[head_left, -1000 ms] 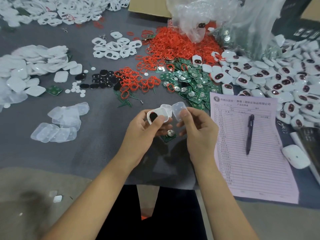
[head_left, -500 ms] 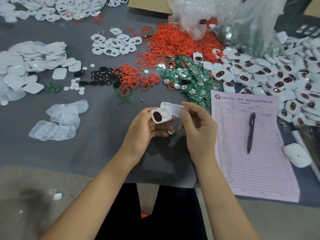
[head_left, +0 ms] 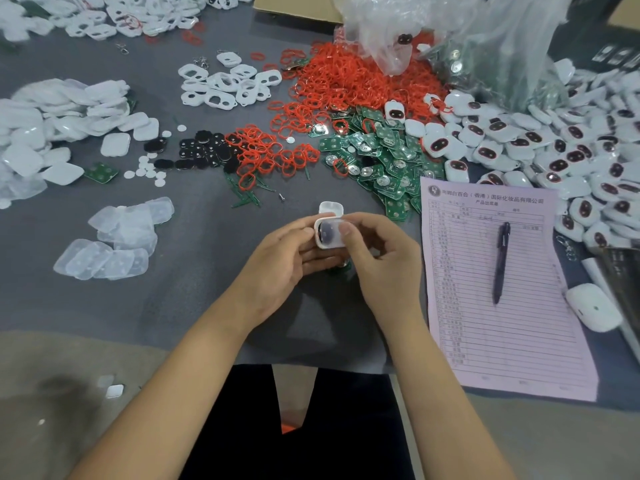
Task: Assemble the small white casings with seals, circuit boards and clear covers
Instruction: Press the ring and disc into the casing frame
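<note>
Both hands meet above the near edge of the grey surface (head_left: pixel 173 306). The left hand (head_left: pixel 277 265) grips a small white casing (head_left: pixel 323 233) in curled fingers; the right hand (head_left: pixel 384 261) pinches a clear cover (head_left: pixel 337 227) onto its face.

The right hand (head_left: pixel 379 261) hides the casing's (head_left: pixel 323 237) right side; form (head_left: pixel 498 289) print is too small to read; the bag (head_left: pixel 450 32) is cut off above.

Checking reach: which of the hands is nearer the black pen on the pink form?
Right. The right hand is just left of the black pen; the left hand lies beyond it.
</note>
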Available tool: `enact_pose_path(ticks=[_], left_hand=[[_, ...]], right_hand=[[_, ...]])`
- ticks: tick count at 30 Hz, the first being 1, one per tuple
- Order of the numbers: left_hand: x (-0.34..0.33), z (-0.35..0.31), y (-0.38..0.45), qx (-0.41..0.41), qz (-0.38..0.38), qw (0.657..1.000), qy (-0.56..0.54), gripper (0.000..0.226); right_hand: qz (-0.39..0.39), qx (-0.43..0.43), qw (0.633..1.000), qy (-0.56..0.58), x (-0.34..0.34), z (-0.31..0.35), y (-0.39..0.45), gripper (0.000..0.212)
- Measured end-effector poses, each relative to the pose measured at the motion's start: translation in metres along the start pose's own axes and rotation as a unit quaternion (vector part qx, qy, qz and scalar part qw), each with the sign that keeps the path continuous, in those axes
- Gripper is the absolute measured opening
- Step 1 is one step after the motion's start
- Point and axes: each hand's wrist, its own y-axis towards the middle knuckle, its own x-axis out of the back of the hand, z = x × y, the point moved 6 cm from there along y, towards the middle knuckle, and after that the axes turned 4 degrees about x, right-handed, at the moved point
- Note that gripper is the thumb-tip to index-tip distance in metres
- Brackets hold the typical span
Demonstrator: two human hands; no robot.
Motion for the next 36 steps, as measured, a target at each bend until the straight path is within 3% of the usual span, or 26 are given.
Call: enact_pose_path(ticks=[9, 18, 23, 28, 36], left_hand=[[0.001, 0.002, 0.001, -0.02, 0.023, 0.999, 0.042, 0.04], [0.0, 0.004, 0.002, -0.017, 0.061, 0.997, 0.041, 0.056], [0.0, 0.003, 0.001, -0.046, 0.027, 0.996, 0.066, 0.035], [0.0, 0.003, -0.002, -0.069, 0.0, 0.991, 0.117, 0.034], [-0.002, 0.002, -0.003, -0.07, 0.018, 0.991, 0.109, 0.032]], right_hand=[[0.0, -0.002, 1.0, -0.011, -0.001, 0.0, 0.0, 0.007], [0.013, -0.007, 1.0, -0.02, -0.003, -0.001, 0.0, 0.007], [0.006, 0.024, 0.998, -0.053, -0.004, 0.005, -0.001, 0.008], [0.004, 0.06, 0.99, -0.125, -0.005, 0.011, -0.003, 0.005], [0.011, 0.087, 0.983, -0.161, -0.005, 0.018, -0.004, 0.007]])
